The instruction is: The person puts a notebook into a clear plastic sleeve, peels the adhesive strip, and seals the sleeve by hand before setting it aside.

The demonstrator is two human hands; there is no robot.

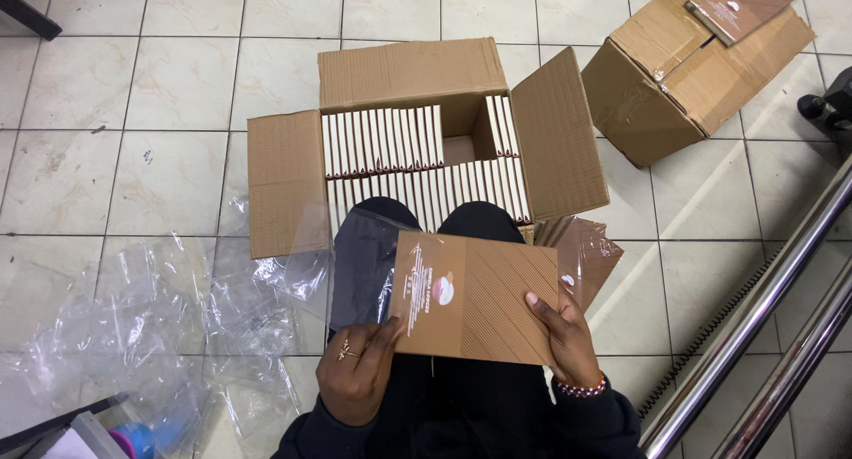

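My left hand (357,370) and my right hand (565,336) together hold a flat brown packet (484,290) with diagonal lines and a small round red-and-white mark, over my lap. Clear plastic wrap (355,259) trails off the packet's left end, and a second wrapped brown packet (590,250) shows behind its right end. An open cardboard box (408,77) stands on the floor just beyond my knees, with several rows of thin white-edged packets (382,139) upright in it and a gap near its back right.
A second cardboard box (674,77) lies tilted at the upper right with one brown packet (738,6) on top. Crumpled clear plastic (133,317) covers the tiled floor at left. Two metal rails (763,326) run diagonally at right.
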